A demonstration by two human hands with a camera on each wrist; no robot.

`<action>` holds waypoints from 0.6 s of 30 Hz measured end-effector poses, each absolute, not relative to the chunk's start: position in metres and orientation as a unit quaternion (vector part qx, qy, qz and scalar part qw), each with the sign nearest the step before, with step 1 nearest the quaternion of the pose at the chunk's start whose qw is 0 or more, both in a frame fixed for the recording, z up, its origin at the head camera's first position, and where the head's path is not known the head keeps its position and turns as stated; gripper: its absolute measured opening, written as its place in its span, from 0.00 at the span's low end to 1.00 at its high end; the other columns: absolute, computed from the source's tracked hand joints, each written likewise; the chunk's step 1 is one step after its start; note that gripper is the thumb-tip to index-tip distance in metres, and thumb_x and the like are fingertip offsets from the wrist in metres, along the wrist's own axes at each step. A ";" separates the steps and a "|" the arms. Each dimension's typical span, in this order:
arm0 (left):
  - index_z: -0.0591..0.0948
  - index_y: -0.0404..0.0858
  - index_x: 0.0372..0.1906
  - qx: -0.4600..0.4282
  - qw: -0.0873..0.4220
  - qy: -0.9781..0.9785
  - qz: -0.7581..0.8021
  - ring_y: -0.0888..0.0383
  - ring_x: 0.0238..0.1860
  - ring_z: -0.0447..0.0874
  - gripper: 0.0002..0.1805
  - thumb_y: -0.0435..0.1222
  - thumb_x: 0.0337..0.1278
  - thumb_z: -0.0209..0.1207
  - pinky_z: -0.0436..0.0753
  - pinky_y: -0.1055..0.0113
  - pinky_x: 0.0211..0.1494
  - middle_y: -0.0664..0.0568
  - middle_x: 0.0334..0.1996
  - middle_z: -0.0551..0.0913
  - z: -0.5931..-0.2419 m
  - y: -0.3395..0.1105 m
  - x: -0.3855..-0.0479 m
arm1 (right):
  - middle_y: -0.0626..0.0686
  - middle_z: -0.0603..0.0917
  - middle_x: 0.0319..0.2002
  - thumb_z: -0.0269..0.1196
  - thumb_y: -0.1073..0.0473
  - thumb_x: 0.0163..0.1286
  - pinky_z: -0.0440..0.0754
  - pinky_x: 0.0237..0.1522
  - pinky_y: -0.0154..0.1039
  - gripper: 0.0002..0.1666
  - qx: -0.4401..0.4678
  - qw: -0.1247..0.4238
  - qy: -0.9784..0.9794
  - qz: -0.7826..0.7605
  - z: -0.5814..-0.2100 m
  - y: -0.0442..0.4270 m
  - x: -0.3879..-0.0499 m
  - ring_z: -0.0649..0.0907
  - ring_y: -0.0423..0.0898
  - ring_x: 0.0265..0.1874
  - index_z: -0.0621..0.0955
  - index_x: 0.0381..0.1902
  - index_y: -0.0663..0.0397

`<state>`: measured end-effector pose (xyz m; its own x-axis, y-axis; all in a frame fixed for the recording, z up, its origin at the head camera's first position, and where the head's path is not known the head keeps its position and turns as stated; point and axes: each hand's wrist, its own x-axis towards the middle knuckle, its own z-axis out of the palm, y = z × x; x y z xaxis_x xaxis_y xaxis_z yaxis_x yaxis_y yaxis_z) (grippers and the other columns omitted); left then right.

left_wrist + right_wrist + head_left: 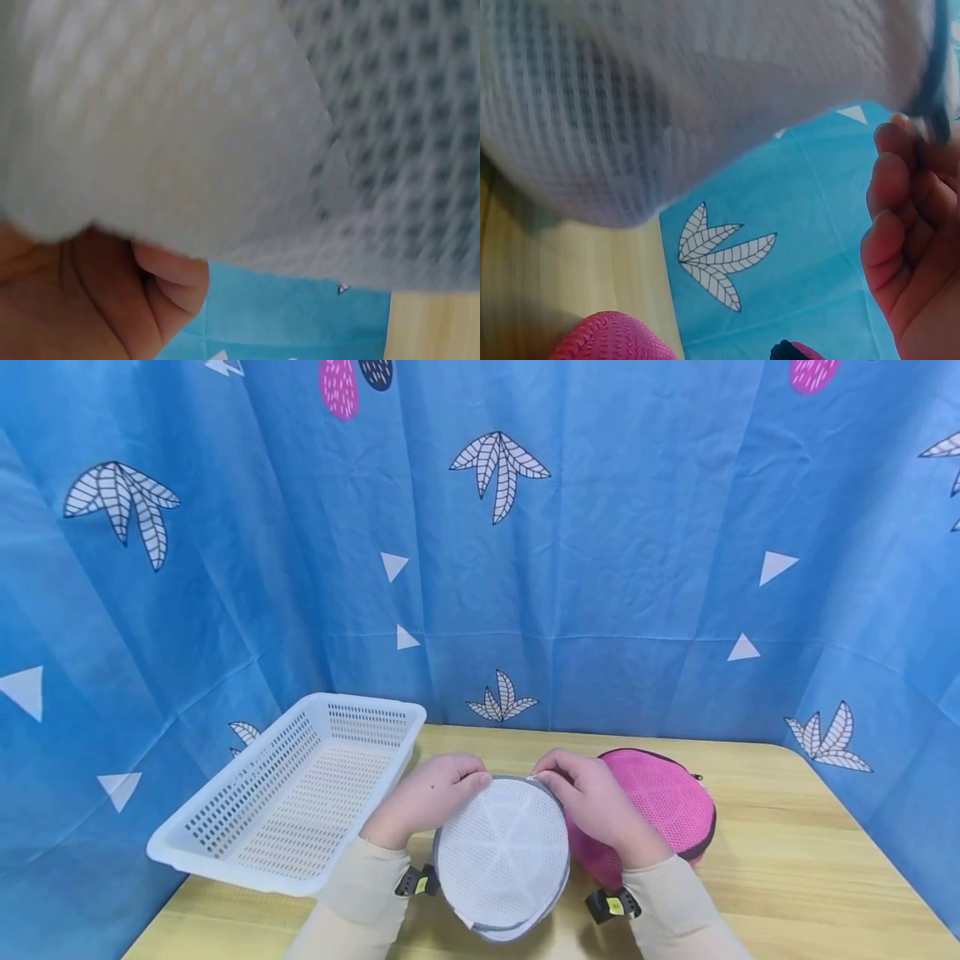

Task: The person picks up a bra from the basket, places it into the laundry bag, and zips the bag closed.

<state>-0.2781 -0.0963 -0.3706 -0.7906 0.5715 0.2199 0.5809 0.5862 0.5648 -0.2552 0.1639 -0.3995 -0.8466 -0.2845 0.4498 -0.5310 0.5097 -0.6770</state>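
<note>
A round white mesh laundry bag with a grey rim is held up over the table between both hands. My left hand pinches its upper left rim, and in the left wrist view the curled fingers show below the white mesh. At the upper right of the rim, my right hand pinches the edge near a small pale zipper pull. The right wrist view has the mesh bag hanging beside the curled right fingers. Behind the right forearm lies a pink mesh laundry bag with black trim.
A white plastic basket with slotted sides stands on the left of the wooden table. Blue patterned curtain surrounds the table at the back and both sides.
</note>
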 end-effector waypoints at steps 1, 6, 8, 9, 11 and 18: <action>0.83 0.51 0.36 -0.327 0.001 -0.890 -0.319 0.62 0.31 0.78 0.09 0.41 0.75 0.54 0.79 0.63 0.37 0.63 0.28 0.80 -0.371 -0.096 -0.277 | 0.36 0.84 0.34 0.64 0.57 0.74 0.82 0.41 0.39 0.07 0.234 0.145 -0.857 0.435 -0.400 0.164 -0.256 0.83 0.38 0.36 0.83 0.37 0.35; 0.83 0.53 0.52 -0.354 -0.039 -0.886 -0.297 0.63 0.39 0.80 0.10 0.42 0.76 0.52 0.80 0.60 0.47 0.64 0.38 0.83 -0.368 -0.093 -0.271 | 0.36 0.84 0.36 0.64 0.57 0.74 0.82 0.42 0.39 0.06 0.236 0.140 -0.855 0.441 -0.401 0.164 -0.257 0.83 0.39 0.37 0.84 0.38 0.36; 0.82 0.53 0.52 -0.368 -0.046 -0.883 -0.286 0.63 0.39 0.80 0.10 0.41 0.76 0.52 0.79 0.61 0.48 0.64 0.39 0.83 -0.367 -0.092 -0.269 | 0.36 0.84 0.36 0.64 0.57 0.74 0.82 0.44 0.40 0.06 0.243 0.128 -0.852 0.445 -0.402 0.163 -0.258 0.83 0.39 0.39 0.84 0.38 0.36; 0.83 0.53 0.50 -0.374 -0.046 -0.882 -0.284 0.63 0.38 0.80 0.09 0.41 0.75 0.53 0.79 0.62 0.47 0.65 0.38 0.82 -0.367 -0.092 -0.268 | 0.36 0.84 0.37 0.64 0.57 0.74 0.82 0.45 0.40 0.06 0.246 0.123 -0.851 0.447 -0.403 0.163 -0.258 0.83 0.39 0.39 0.84 0.38 0.36; 0.83 0.53 0.44 -0.380 -0.048 -0.878 -0.286 0.64 0.35 0.79 0.08 0.41 0.75 0.53 0.79 0.64 0.43 0.65 0.33 0.81 -0.367 -0.090 -0.268 | 0.36 0.85 0.37 0.64 0.56 0.74 0.81 0.46 0.40 0.06 0.253 0.110 -0.849 0.451 -0.403 0.161 -0.258 0.83 0.39 0.40 0.84 0.38 0.35; 0.80 0.53 0.32 -0.390 -0.055 -0.872 -0.289 0.65 0.29 0.76 0.10 0.43 0.74 0.55 0.77 0.67 0.35 0.64 0.25 0.78 -0.373 -0.086 -0.269 | 0.37 0.85 0.36 0.64 0.56 0.74 0.81 0.42 0.38 0.05 0.263 0.077 -0.845 0.459 -0.404 0.156 -0.254 0.83 0.41 0.38 0.85 0.39 0.37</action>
